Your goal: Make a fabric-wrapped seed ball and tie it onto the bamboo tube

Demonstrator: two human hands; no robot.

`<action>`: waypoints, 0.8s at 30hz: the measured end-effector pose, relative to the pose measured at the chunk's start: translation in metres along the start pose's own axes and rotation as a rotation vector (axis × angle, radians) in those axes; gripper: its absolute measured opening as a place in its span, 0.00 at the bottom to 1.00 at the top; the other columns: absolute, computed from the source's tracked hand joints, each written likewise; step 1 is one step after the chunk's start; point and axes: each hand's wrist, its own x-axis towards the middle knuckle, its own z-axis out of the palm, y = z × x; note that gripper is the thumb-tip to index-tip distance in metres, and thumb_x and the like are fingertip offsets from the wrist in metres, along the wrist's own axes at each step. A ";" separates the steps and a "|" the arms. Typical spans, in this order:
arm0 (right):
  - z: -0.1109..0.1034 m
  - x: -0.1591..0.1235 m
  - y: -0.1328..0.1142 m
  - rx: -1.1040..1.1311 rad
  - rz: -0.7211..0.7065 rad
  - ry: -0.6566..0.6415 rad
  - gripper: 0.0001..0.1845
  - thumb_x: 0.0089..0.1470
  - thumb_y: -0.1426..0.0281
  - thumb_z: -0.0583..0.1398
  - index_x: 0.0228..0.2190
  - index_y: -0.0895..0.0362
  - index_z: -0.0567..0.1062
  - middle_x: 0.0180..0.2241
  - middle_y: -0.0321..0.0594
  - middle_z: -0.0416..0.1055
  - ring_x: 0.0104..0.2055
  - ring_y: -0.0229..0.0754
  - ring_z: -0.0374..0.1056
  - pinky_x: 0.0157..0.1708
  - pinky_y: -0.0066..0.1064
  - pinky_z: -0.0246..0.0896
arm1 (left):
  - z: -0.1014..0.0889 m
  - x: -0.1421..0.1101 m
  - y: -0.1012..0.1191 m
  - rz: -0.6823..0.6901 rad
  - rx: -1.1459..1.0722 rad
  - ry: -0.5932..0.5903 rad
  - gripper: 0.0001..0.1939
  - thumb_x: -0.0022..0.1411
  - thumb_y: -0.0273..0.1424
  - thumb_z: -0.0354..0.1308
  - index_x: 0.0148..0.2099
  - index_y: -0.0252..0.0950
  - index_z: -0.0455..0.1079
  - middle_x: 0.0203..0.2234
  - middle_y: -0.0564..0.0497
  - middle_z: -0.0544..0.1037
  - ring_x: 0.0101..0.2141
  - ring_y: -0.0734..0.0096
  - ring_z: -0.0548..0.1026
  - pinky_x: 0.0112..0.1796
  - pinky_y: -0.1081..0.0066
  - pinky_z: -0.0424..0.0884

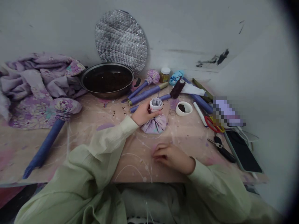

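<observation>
My left hand (pixel 144 114) is closed around the neck of a small gathered pouch (pixel 154 125) of purple flowered fabric. The pouch's neck is a rolled white cloth collar (pixel 156 104), with a thin reddish thread around it. Its puffy bottom rests on the table. My right hand (pixel 175 158) is low over the table, nearer to me, with the fingers curled and pressed together. Whatever lies between those fingertips, if anything, is too small to make out. A white cup (pixel 188 109) with dark bits inside stands to the right of the pouch.
A dark pan (pixel 81 81) stands at the back left beside heaped purple fabric (pixel 28 77). Blue-wrapped sticks (pixel 146 94), a dark thread spool (pixel 177 89) and a lidded jar (pixel 164 75) lie behind. Red-handled scissors (pixel 211 124), black-handled snips (pixel 225 152) and a phone (pixel 244 152) are at right.
</observation>
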 end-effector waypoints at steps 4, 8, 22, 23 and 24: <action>0.019 -0.006 0.001 -0.153 0.064 -0.030 0.08 0.54 0.73 0.59 0.34 0.56 0.79 0.37 0.41 0.75 0.40 0.42 0.71 0.42 0.32 0.64 | 0.000 0.000 0.002 -0.012 -0.014 0.008 0.19 0.51 0.35 0.63 0.43 0.32 0.66 0.36 0.45 0.76 0.36 0.67 0.74 0.42 0.63 0.70; 0.023 -0.010 -0.001 -0.288 0.099 -0.050 0.09 0.56 0.73 0.57 0.35 0.57 0.77 0.37 0.42 0.74 0.38 0.42 0.71 0.37 0.33 0.66 | -0.001 0.002 0.003 -0.004 -0.064 -0.011 0.19 0.51 0.37 0.63 0.42 0.32 0.65 0.33 0.47 0.76 0.34 0.69 0.73 0.40 0.65 0.70; 0.021 -0.009 -0.004 -0.454 -0.040 -0.051 0.07 0.57 0.71 0.56 0.34 0.56 0.75 0.34 0.40 0.74 0.35 0.42 0.71 0.35 0.33 0.66 | -0.006 0.003 0.003 -0.005 -0.070 0.017 0.20 0.52 0.37 0.62 0.44 0.32 0.64 0.35 0.45 0.76 0.35 0.69 0.73 0.40 0.64 0.70; 0.024 -0.011 -0.001 -0.479 -0.065 -0.031 0.07 0.57 0.71 0.56 0.32 0.56 0.75 0.33 0.40 0.74 0.34 0.41 0.71 0.34 0.33 0.65 | -0.006 0.004 0.003 -0.001 -0.072 0.020 0.20 0.52 0.37 0.62 0.44 0.31 0.65 0.35 0.45 0.76 0.34 0.68 0.73 0.40 0.64 0.70; 0.027 -0.013 0.002 -0.499 -0.082 -0.010 0.07 0.57 0.72 0.56 0.32 0.56 0.75 0.32 0.40 0.74 0.33 0.41 0.70 0.33 0.33 0.65 | -0.007 0.004 0.002 0.003 -0.070 0.022 0.20 0.52 0.37 0.62 0.44 0.31 0.65 0.35 0.46 0.76 0.35 0.68 0.74 0.40 0.64 0.70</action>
